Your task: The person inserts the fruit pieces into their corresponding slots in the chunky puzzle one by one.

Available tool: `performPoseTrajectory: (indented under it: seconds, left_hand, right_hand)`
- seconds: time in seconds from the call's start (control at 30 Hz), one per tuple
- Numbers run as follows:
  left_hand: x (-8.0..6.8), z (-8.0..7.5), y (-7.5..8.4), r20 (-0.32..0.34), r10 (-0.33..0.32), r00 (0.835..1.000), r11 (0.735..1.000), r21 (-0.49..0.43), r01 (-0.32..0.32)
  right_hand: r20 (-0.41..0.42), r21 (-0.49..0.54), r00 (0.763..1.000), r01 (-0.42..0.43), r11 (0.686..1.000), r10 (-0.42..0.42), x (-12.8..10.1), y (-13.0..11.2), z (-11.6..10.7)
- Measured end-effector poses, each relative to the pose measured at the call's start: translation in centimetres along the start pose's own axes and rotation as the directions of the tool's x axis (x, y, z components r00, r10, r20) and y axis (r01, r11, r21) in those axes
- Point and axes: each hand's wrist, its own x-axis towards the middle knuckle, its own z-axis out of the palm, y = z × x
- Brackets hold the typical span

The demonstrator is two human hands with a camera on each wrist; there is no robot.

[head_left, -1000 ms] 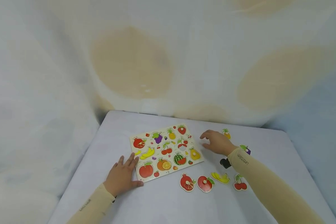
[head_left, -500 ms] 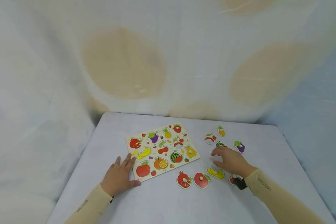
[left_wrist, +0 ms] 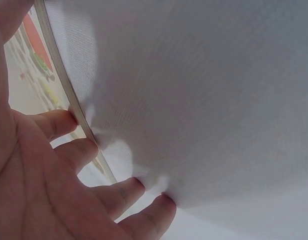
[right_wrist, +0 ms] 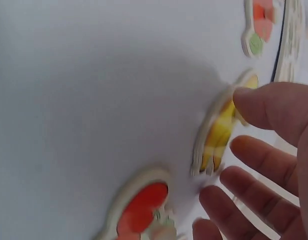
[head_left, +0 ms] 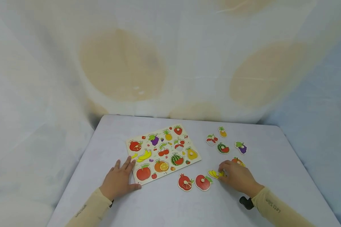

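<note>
My left hand point(head_left: 117, 180) lies with fingers spread at the left edge of a wooden fruit puzzle board point(head_left: 156, 158). Some of its fingertips touch the board's side in the left wrist view. My right hand point(head_left: 238, 177) is over the banana puzzle piece point(head_left: 213, 173), which lies flat on the table. In the right wrist view, thumb and forefinger reach either side of this banana piece point(right_wrist: 219, 132), with a gap between them. Pomegranate point(head_left: 184, 184) and red apple point(head_left: 201, 185) pieces lie left of it. An orange piece point(head_left: 237, 161) shows partly behind the right hand.
Watermelon point(head_left: 221, 148), two-cherry point(head_left: 211, 141), pineapple point(head_left: 223, 133) and grape point(head_left: 241, 148) pieces lie right of the board. Strawberry point(head_left: 177, 130) and pear point(head_left: 191, 154) pieces sit in the board. Cloth walls surround the white table point(head_left: 164, 208).
My right hand has moved from beside the board's right edge, down and rightward, to the banana piece. My left hand keeps its place at the board. The head view has shifted slightly.
</note>
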Motion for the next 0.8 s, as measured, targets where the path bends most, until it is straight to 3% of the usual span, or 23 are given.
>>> performPoseTrajectory:
  seconds: [0.53, 0.8]
  left_hand:
    - [-0.06, -0.20, 0.08, 0.017, -0.006, 1.000, 1.000, -0.002, 0.006]
    - [0.05, 0.07, -0.06, 0.004, 0.001, 1.000, 1.000, 0.005, -0.001]
  right_hand:
    - [-0.075, -0.052, 0.990, 0.113, 0.992, -0.116, 0.34, -0.76, 0.79]
    - [-0.118, -0.039, 0.989, 0.084, 0.996, -0.088, 0.11, -0.99, 0.87]
